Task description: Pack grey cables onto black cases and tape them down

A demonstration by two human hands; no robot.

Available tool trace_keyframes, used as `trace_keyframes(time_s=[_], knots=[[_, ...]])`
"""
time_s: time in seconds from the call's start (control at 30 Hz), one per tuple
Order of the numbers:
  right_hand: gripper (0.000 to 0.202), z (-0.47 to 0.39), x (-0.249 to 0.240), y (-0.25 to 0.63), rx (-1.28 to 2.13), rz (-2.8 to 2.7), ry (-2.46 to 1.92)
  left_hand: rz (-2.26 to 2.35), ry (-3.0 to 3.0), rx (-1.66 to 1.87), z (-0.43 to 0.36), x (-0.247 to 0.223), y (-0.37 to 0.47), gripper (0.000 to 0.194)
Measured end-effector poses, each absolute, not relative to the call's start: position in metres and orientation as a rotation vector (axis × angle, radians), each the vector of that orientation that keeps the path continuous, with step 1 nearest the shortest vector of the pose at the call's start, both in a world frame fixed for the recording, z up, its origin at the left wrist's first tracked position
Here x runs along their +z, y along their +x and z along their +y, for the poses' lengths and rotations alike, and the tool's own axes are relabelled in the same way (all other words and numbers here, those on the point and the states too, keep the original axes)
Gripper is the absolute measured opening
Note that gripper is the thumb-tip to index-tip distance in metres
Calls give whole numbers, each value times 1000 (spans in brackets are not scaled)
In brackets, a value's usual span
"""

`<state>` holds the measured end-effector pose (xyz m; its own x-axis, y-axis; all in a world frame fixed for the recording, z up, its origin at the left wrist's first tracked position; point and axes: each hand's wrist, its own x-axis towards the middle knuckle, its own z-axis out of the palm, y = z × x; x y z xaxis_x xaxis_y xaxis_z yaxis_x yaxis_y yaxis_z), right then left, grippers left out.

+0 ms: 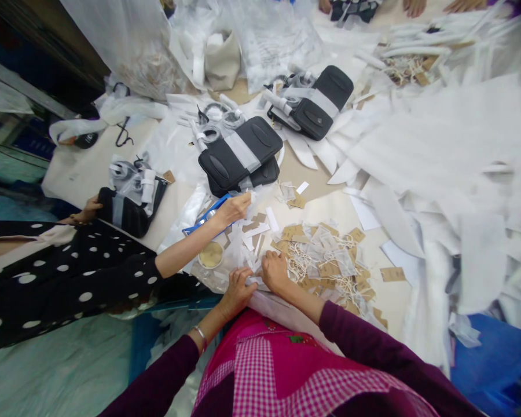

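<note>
Close together at the table's near edge are my left hand (pixel 238 294) and my right hand (pixel 274 272), both with curled fingers. Something thin and whitish shows between them, but what either hand pinches is too small to make out. Just right of my right hand lies a pile of brown card tags (pixel 329 268) with white strings and small clear bags. Beyond my hands are loose white paper strips (pixel 257 230). To the left of these a round tub (pixel 211 255) holds something yellowish.
A co-worker's hand (pixel 237 207) reaches in from the left over a blue item (pixel 206 215); their other hand (pixel 91 209) touches a black case (pixel 124 211). More black cases (pixel 243 152) with bagged cables stand farther back. White foam sheets (pixel 451 139) heap at right.
</note>
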<state>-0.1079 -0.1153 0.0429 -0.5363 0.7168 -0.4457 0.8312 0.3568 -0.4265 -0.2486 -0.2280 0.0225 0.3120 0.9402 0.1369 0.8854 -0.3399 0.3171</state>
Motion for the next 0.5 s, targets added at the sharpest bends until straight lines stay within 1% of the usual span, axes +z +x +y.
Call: trace_keyframes(time_s=[0.17, 0.33, 0.4, 0.5], knots=[[16, -123, 32, -118, -949, 2341, 1502, 1691, 2415, 461, -230, 18, -248, 19], [8, -112, 34, -94, -1037, 2237, 1627, 1703, 2402, 432, -233, 23, -248, 18], [4, -105, 36, -76, -1149, 2204, 1726, 1703, 2391, 415, -234, 24, -249, 20], [11, -97, 36, -51, -1480, 2103, 1982, 1692, 2386, 413, -233, 23, -249, 22]])
